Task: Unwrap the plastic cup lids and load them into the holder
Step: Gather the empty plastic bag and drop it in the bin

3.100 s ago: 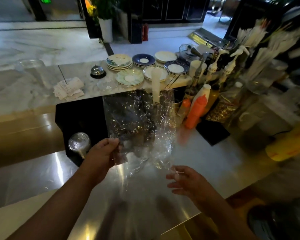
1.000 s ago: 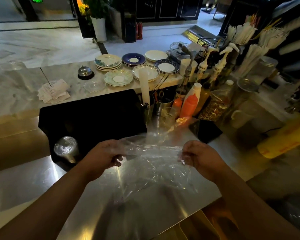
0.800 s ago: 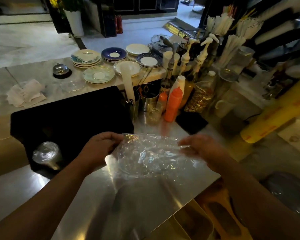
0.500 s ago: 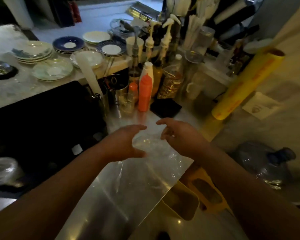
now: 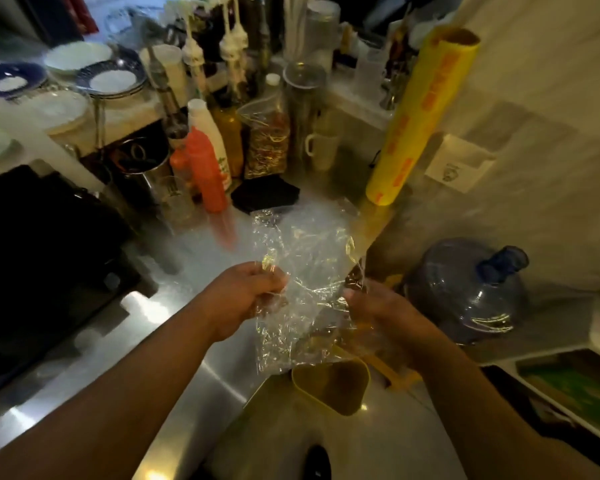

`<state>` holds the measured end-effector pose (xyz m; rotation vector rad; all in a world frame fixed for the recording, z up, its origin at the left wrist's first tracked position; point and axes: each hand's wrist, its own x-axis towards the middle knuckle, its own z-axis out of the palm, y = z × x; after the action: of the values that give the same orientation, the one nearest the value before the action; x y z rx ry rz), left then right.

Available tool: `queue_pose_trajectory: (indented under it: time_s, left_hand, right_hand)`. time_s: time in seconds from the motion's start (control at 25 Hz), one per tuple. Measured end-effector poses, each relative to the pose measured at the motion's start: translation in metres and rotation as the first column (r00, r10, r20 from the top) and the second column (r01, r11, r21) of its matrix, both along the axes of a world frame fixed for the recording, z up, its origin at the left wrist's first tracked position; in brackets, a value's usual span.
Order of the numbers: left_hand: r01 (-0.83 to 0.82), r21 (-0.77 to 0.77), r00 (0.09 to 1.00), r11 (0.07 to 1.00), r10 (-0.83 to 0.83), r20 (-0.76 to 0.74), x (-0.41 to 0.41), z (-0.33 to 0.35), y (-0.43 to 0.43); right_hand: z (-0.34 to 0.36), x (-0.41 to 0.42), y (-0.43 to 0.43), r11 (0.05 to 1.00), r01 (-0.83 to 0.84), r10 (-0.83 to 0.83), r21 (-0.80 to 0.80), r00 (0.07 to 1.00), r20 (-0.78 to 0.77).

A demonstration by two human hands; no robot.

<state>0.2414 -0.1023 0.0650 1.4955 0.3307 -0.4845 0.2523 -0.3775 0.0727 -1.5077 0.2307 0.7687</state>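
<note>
Both hands hold one crumpled sheet of clear plastic wrap [image 5: 302,282] above the edge of a stainless steel counter [image 5: 201,344]: the left hand [image 5: 243,299] is closed in a fist on the sheet's left side, and the right hand [image 5: 378,306] pinches its right edge between thumb and fingers. The wrap looks empty, with no cup lids visible inside it or anywhere in view, and no holder can be made out. Directly below the sheet's lower edge sits a yellow bin [image 5: 329,386], beside the counter. The step in hand appears to be discarding the empty wrapper; to do it well, gather the springy film into a tight ball with both hands first, then release it squarely over the bin opening so it drops in rather than clinging to fingers
</note>
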Motion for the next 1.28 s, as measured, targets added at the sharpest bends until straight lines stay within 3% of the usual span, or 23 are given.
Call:
queue_pose_trajectory:
  time_s: [0.12,0.36,0.52,0.64,0.72,0.8,0.88,0.96,1.0,1.08,1.16,1.24,1.28]
  left_hand:
    - [0.084,-0.043,0.995,0.996,-0.086,-0.047,0.010,-0.009,-0.026]
    - [0.123,0.027,0.986,0.992,-0.119,-0.116,0.016,-0.023,-0.051]
    - [0.144,-0.003,0.989,0.990,-0.144,-0.044,0.015,-0.033,-0.064]
    - [0.101,0.015,0.994,0.995,-0.100,-0.035,0.026,-0.037,-0.067]
    - [0.124,0.027,0.989,0.992,-0.121,-0.083,0.037,-0.040,-0.071]
    - [0.258,0.284,0.963,0.924,-0.269,0.001,0.046,-0.050,-0.074]
    - [0.320,0.497,0.900,0.806,-0.422,0.105,0.054,-0.062,-0.081]
    - [0.308,0.565,0.868,0.765,-0.469,0.162,0.062,-0.070,-0.090]
    - [0.317,0.574,0.851,0.755,-0.494,0.180,0.065,-0.075,-0.097]
    - [0.339,0.575,0.822,0.745,-0.531,0.204,0.072,-0.089,-0.107]
    - [0.368,0.554,0.812,0.747,-0.549,0.201,0.078,-0.102,-0.111]
    - [0.319,0.666,0.820,0.674,-0.549,0.162,0.081,-0.125,-0.100]
    - [0.262,0.779,0.825,0.570,-0.551,0.126,0.083,-0.139,-0.093]
  right_hand:
    - [-0.024,0.007,-0.023,0.976,-0.037,0.087,0.213,0.968,-0.234]
    - [-0.050,0.033,-0.046,0.974,0.093,-0.066,0.205,0.989,-0.131]
    - [-0.062,0.040,-0.065,0.980,0.049,-0.038,0.194,0.998,-0.057]
    - [-0.067,0.046,-0.074,0.993,-0.116,0.119,-0.034,0.983,0.141]
    - [-0.067,0.048,-0.075,0.942,-0.253,0.297,-0.219,0.933,0.201]
    - [-0.065,0.051,-0.081,0.876,-0.362,0.426,-0.318,0.890,0.161]
    - [-0.060,0.059,-0.087,0.913,-0.311,0.359,-0.265,0.920,0.157]
    - [-0.063,0.067,-0.085,0.954,-0.182,0.231,-0.237,0.953,0.199]
    - [-0.067,0.069,-0.078,0.916,-0.212,0.297,-0.340,0.929,0.221]
    - [-0.086,0.069,-0.052,0.712,-0.369,0.574,-0.598,0.796,0.192]
    - [-0.114,0.066,-0.034,0.549,-0.381,0.712,-0.744,0.679,0.178]
    - [-0.142,0.063,-0.040,0.522,-0.303,0.662,-0.797,0.733,0.155]
    - [-0.158,0.059,-0.050,0.531,-0.244,0.593,-0.812,0.791,0.150]
